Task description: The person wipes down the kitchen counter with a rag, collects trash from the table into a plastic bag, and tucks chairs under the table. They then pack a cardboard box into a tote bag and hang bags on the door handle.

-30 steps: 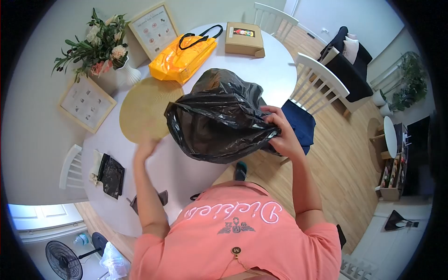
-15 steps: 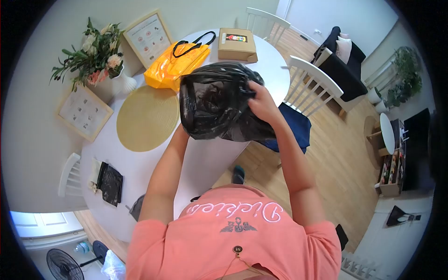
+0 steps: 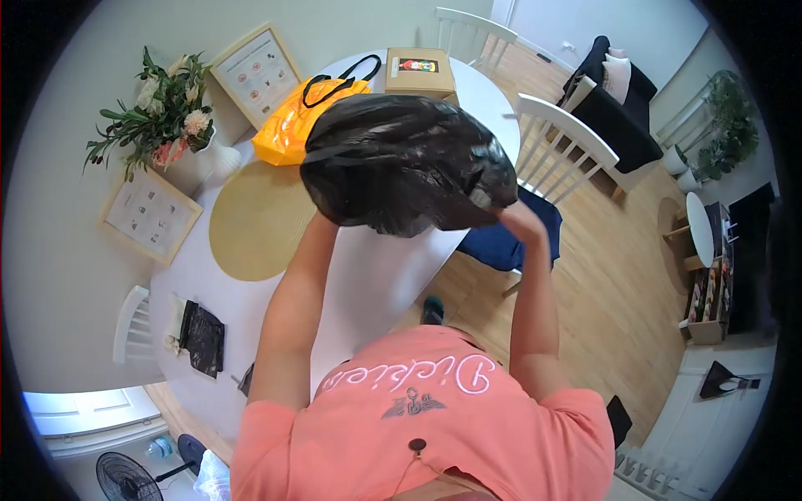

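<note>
Head view — black bag (image 3: 409, 163) now spread wider, right hand (image 3: 524, 222) farther right

Black plastic bag (image 3: 401, 163): positioned over the white table (image 3: 368, 263). Right hand (image 3: 525, 222): at bag edge, 4 o'clock; fingers partly obscured. Left hand: hidden by bag. From bag, cardboard box (image 3: 418, 82): 12 o'clock; orange bag (image 3: 282, 127): 10 o'clock; round mat (image 3: 251, 224): 8 o'clock.

I see one camera riding on the wearer's head, tipped forward and down, close above the shirt (image 3: 510, 434), with the bag (image 3: 401, 163) near beyond it, its wide round view spanning the counter (image 3: 363, 275) and reaching to the distant sofa (image 3: 614, 121).
</note>
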Demonstrator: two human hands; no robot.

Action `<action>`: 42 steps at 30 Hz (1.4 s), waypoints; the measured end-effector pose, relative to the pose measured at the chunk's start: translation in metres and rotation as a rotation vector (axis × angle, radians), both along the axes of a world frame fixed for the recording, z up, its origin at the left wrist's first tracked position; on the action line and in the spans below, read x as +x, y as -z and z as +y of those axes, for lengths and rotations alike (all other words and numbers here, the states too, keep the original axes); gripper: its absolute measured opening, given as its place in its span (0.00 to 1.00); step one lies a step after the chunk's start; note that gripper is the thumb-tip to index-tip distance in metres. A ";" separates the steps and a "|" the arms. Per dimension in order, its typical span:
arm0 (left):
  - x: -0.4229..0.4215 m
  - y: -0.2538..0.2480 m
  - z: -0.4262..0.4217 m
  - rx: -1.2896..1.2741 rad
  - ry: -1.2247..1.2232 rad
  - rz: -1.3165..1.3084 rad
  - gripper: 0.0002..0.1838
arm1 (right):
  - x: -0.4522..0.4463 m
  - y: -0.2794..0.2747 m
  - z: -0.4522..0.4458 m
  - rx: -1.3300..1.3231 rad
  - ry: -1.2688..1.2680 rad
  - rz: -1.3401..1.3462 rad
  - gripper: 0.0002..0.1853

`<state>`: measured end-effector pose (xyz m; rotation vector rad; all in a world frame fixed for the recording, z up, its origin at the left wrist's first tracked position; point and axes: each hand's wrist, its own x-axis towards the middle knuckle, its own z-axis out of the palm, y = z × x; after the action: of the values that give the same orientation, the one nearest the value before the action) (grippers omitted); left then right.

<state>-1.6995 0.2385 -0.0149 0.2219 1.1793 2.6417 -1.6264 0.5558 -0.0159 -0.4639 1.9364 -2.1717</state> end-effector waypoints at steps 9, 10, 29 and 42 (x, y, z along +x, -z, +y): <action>0.012 -0.024 0.016 0.027 -0.007 0.059 0.21 | -0.033 0.151 -0.012 -0.225 0.387 -0.184 0.31; 0.009 -0.023 0.020 0.031 0.021 0.032 0.21 | -0.036 0.150 -0.031 0.067 0.363 -0.136 0.32; 0.068 0.061 -0.059 -1.220 -0.199 0.711 0.45 | -0.059 0.068 -0.149 0.827 0.289 0.535 0.27; 0.086 0.013 0.001 -0.751 -0.323 0.315 0.21 | -0.036 0.006 -0.167 0.804 0.148 0.336 0.21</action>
<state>-1.6138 0.2390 -0.0281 0.3288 2.3775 2.2290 -1.6624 0.3889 -0.0220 -0.5573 2.8567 -1.2334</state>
